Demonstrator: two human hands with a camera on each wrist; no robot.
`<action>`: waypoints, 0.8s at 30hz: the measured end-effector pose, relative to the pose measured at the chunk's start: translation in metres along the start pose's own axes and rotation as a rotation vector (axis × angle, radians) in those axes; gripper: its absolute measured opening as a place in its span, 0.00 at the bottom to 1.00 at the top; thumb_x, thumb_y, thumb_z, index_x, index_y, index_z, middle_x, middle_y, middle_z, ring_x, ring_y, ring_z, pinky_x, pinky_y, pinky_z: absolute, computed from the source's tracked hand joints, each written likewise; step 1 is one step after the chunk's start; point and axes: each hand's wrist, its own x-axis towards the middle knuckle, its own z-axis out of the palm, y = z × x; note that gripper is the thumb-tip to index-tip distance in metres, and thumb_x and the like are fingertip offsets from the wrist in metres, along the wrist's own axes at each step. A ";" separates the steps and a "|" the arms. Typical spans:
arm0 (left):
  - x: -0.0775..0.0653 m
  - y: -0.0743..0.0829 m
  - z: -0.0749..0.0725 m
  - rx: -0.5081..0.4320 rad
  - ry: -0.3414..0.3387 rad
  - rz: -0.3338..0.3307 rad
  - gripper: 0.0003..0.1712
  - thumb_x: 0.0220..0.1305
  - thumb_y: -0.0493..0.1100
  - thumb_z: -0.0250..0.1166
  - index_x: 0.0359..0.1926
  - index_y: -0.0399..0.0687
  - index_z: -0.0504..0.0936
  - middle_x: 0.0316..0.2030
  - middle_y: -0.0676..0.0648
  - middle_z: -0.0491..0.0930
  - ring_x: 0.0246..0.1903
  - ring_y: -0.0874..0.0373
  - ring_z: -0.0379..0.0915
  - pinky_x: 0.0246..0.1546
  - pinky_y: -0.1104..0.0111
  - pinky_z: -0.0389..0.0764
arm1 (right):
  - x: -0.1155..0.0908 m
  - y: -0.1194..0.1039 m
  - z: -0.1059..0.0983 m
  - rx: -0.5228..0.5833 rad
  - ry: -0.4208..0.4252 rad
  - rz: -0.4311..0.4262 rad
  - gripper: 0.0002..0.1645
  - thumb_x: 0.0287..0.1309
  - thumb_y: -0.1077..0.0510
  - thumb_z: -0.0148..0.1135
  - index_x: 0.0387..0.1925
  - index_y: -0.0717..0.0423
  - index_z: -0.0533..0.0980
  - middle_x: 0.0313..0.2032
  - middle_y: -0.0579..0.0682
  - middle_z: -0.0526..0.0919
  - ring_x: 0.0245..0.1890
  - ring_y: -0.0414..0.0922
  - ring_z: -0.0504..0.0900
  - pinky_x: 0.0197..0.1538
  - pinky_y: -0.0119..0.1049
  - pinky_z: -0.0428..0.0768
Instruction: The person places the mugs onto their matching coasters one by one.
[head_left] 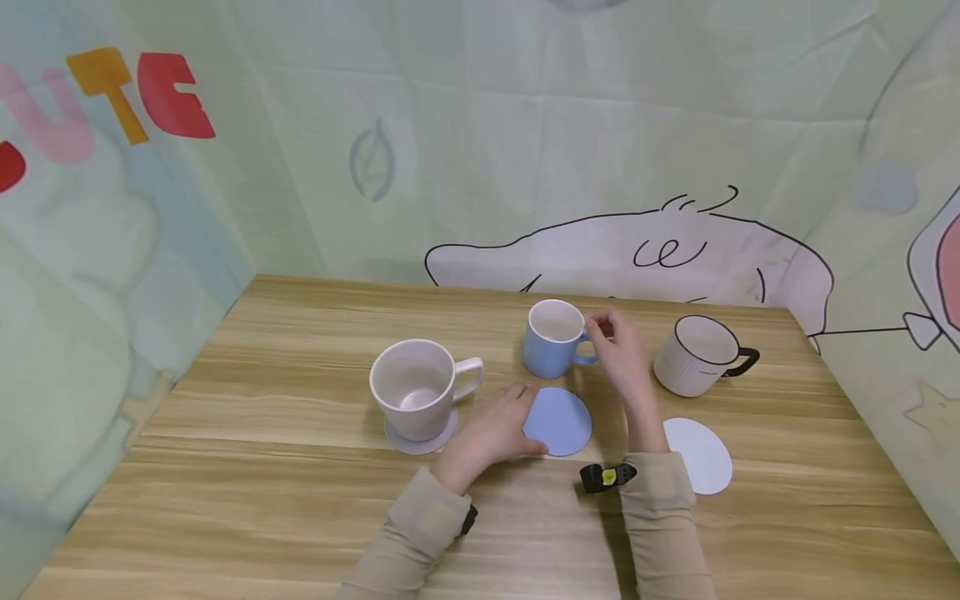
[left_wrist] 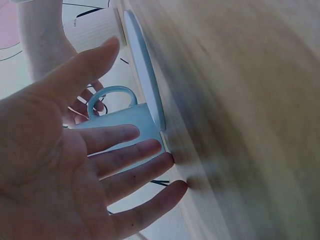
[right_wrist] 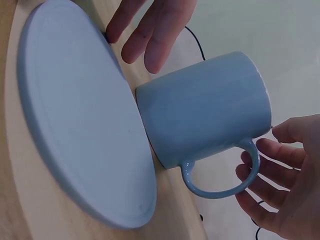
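A blue mug [head_left: 547,357] stands upright on the wooden table, just behind a round blue coaster [head_left: 559,423]. My right hand [head_left: 619,348] is at the mug's right side. In the right wrist view its loosely bent fingertips [right_wrist: 252,177] meet the mug's handle [right_wrist: 215,193], and the thumb lies near the rim; firm contact is hard to judge. My left hand [head_left: 497,423] reaches over the coaster's left edge with spread fingers, holding nothing. The left wrist view shows its palm [left_wrist: 45,165] facing the mug and coaster.
On the left, a large white mug [head_left: 415,385] sits on a pale coaster [head_left: 422,445], handle pointing right. To the right stands a white mug with black handle [head_left: 742,362], behind a white coaster [head_left: 703,460] partly covered by my right sleeve. A printed cloth [head_left: 480,150] hangs behind the table.
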 end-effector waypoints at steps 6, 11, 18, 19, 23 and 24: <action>-0.001 0.002 -0.001 0.014 0.008 -0.006 0.48 0.48 0.56 0.74 0.67 0.42 0.66 0.60 0.43 0.73 0.60 0.49 0.71 0.56 0.53 0.75 | 0.001 0.004 0.002 -0.006 -0.026 0.032 0.16 0.69 0.54 0.50 0.45 0.62 0.76 0.42 0.60 0.82 0.44 0.50 0.78 0.49 0.38 0.73; 0.000 0.002 -0.001 0.037 0.009 -0.014 0.48 0.47 0.56 0.75 0.66 0.41 0.67 0.60 0.43 0.73 0.60 0.49 0.70 0.57 0.53 0.74 | 0.001 0.007 0.004 0.001 -0.018 0.037 0.18 0.70 0.53 0.48 0.43 0.62 0.77 0.40 0.60 0.83 0.42 0.52 0.80 0.43 0.35 0.74; 0.004 0.000 0.003 0.069 0.016 -0.020 0.48 0.45 0.57 0.75 0.65 0.42 0.68 0.60 0.44 0.74 0.62 0.50 0.68 0.57 0.53 0.74 | 0.001 0.012 0.008 0.017 -0.032 0.064 0.29 0.74 0.47 0.39 0.45 0.66 0.77 0.44 0.66 0.83 0.44 0.59 0.83 0.47 0.41 0.77; 0.005 0.000 0.003 0.072 0.017 -0.019 0.48 0.45 0.57 0.75 0.65 0.41 0.68 0.60 0.44 0.73 0.62 0.50 0.68 0.57 0.52 0.74 | 0.001 0.013 0.008 0.012 -0.034 0.075 0.30 0.74 0.45 0.38 0.45 0.66 0.77 0.44 0.66 0.83 0.44 0.59 0.83 0.47 0.42 0.76; 0.006 0.002 0.002 0.091 0.019 -0.021 0.49 0.45 0.57 0.76 0.65 0.42 0.69 0.60 0.44 0.73 0.62 0.50 0.68 0.57 0.52 0.73 | 0.001 0.015 0.009 0.010 -0.044 0.110 0.33 0.74 0.42 0.36 0.45 0.66 0.77 0.45 0.67 0.83 0.46 0.59 0.83 0.51 0.44 0.75; 0.006 0.002 0.002 0.097 0.019 -0.022 0.49 0.45 0.58 0.76 0.65 0.42 0.69 0.60 0.45 0.73 0.62 0.50 0.68 0.57 0.52 0.73 | 0.001 0.015 0.009 0.012 -0.049 0.117 0.34 0.74 0.42 0.35 0.46 0.66 0.77 0.45 0.67 0.83 0.46 0.59 0.83 0.53 0.46 0.75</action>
